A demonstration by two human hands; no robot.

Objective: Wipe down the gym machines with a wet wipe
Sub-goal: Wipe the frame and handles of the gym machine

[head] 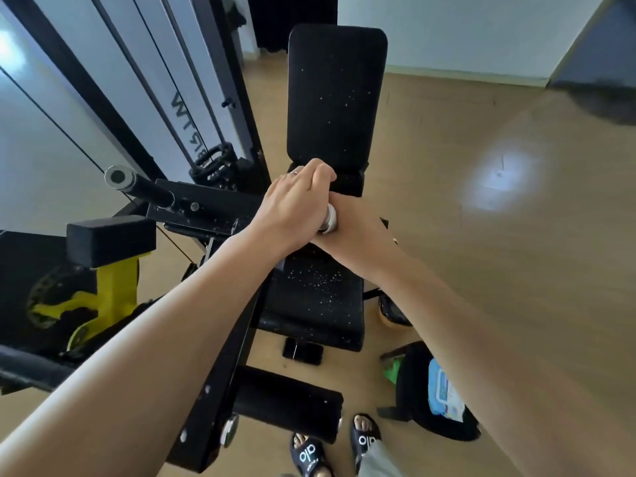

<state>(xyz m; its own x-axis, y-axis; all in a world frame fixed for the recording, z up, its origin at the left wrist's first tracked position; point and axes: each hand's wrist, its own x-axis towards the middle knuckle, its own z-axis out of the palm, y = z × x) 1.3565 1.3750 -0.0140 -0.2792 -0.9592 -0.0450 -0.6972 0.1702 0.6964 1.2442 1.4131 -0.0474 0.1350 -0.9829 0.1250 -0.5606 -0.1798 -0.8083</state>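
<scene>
Floor: light wood-look boards, one bright patch of reflected light to the right. White wall at the far side, a dark doorway beyond the machine.

Gym machine, one: black frame with a padded backrest tilted away and a padded seat below it, both flecked with pale specks. At the left, a white weight-stack guard with cables, a chrome-capped bar end, a black block pad and a yellow bracket. A black roller pad sits low in front.

Hands, two, crossed above the joint of seat and backrest.
- Left hand: lies over the right, fingers curled downward, a ring on one finger. What the fingers close on is hidden beneath the hand.
- Right hand: passes under the left wrist; its fingers are covered, so their state cannot be told.

Between the two hands, one small rounded silver-and-white object shows, touching both; its kind cannot be made out.

Wet wipe: none can be seen in either hand (any cloth would be hidden under the left palm). One blue-and-white wipes packet lies in a black bag on the floor, right of the seat, well apart from both hands.

Slide sandals, two, black with white lettering, at the lower edge.
</scene>
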